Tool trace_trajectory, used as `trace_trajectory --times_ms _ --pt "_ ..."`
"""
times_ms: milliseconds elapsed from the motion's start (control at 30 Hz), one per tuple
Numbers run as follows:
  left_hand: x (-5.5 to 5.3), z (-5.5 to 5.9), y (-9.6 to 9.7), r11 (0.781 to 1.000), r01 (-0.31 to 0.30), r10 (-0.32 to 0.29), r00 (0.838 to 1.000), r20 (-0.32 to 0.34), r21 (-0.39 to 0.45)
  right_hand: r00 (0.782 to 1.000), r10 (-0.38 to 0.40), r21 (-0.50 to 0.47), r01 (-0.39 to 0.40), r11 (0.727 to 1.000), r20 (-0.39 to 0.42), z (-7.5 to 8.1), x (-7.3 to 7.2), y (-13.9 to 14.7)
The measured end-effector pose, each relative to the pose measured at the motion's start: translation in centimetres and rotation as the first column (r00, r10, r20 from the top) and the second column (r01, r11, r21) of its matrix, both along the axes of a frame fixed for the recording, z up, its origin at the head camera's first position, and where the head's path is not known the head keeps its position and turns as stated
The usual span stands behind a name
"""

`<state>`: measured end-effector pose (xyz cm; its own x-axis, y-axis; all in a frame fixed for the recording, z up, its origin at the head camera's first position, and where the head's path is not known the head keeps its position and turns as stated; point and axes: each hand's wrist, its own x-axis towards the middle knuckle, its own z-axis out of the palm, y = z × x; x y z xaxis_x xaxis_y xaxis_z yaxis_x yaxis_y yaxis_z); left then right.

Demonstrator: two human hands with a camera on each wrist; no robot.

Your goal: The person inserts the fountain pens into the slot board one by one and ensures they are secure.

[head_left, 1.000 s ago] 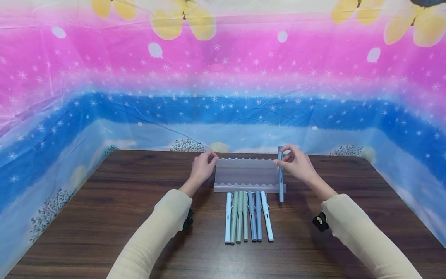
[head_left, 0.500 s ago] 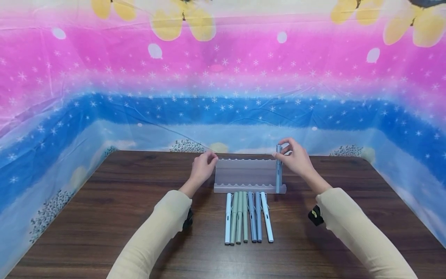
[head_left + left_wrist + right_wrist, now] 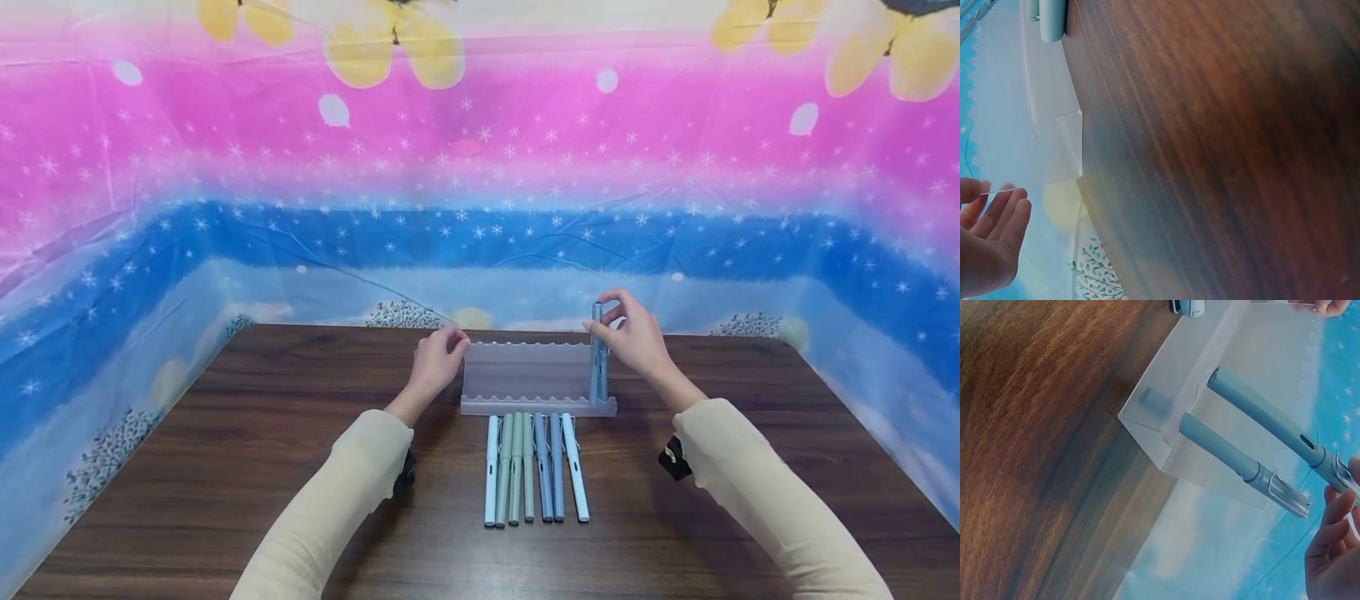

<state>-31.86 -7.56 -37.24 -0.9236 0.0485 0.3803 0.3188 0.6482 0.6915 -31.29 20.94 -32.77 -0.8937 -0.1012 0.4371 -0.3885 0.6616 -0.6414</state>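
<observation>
A clear plastic pen rack (image 3: 525, 371) with notched edges stands on the table. My left hand (image 3: 437, 362) pinches the upper left corner of its back panel. With thumb and fingers my right hand (image 3: 637, 333) holds a blue-grey pen (image 3: 1266, 419) near the clip end, upright over the rack's right end. The pen's lower tip looks raised above the base in the right wrist view. Just right of it, a similar blue-grey pen (image 3: 1222, 450) stands in the rack, leaning on the panel. In front of the rack lie several pens: pale ones (image 3: 491, 471), green ones (image 3: 515, 467) and blue ones (image 3: 557, 467).
The dark wooden table (image 3: 300, 400) reaches back to a patterned cloth backdrop (image 3: 480, 233) that rises close behind the rack and wraps both sides. The row of lying pens sits close to the rack's front edge.
My right hand has raised the pen and moved it slightly left, from in front of the rack to above its base. The standing pen beside it now shows. My left hand has stayed put.
</observation>
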Motion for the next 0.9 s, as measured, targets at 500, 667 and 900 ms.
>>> trace_trajectory --times_ms 500,667,900 --pt "-0.1 -0.1 -0.1 1.000 0.003 -0.003 1.000 0.002 -0.011 0.988 -0.052 -0.001 0.052 0.999 -0.143 -1.0 -0.3 -0.4" --pt "-0.1 -0.1 -0.1 1.000 0.000 0.000 1.000 0.002 -0.013 0.987 -0.041 0.016 0.044 0.999 -0.153 -1.5 -0.3 -0.4" --pt "-0.1 -0.1 -0.1 1.000 0.001 -0.001 1.000 0.010 -0.010 0.994 -0.014 0.035 0.018 0.999 -0.108 -1.7 -0.2 -0.4"
